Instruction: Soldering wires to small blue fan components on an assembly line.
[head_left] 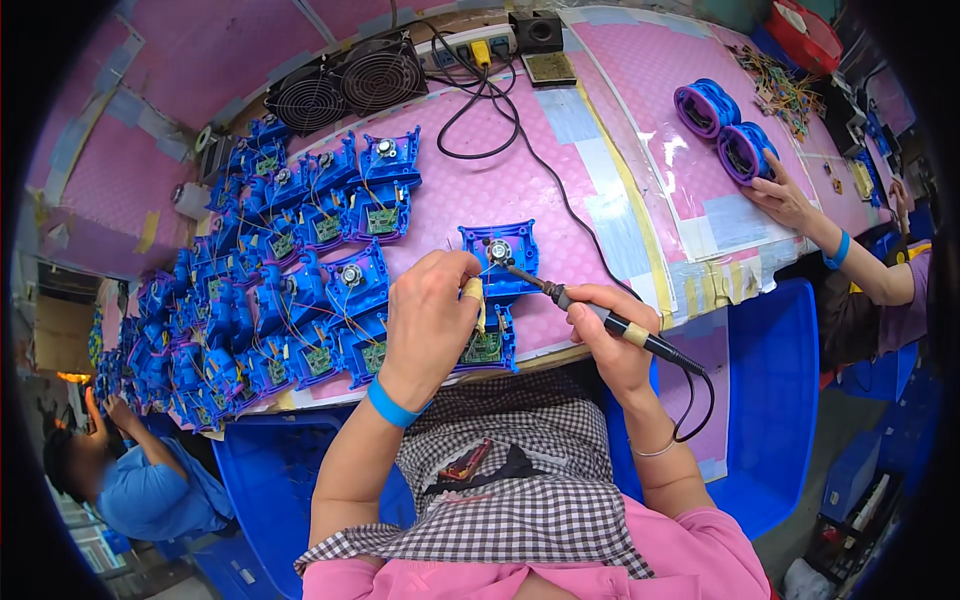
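The person's right hand [612, 335] is closed around a soldering iron [633, 334], held like a pen, its shaft slanting up and to the left. The iron's tip is at the edge of a round metal part [500, 252] seated in a blue housing [521, 236], which lies open on the desk [470, 195] just ahead of the hands. The left hand [430, 315] is beside that housing, its fingers curled in toward the round part and a yellowish wrap showing on one of them; whether the fingertips pinch anything cannot be told, since the hand covers them. Below, near the desk's front edge, lies a housing half with a green circuit board [483, 348], partly hidden by the left hand. To the left, rows of similar blue housings [372, 275] spread across the desk, thin wires running among them. At the back stand two black fans [380, 82], beside a power strip [462, 45] with a yellow plug [481, 52]; a black cord [565, 195] loops forward over the desk. On the right, a co-worker's hand [783, 195] touches the nearer of two round blue-and-purple pieces [740, 150], well apart from the person's own hands.
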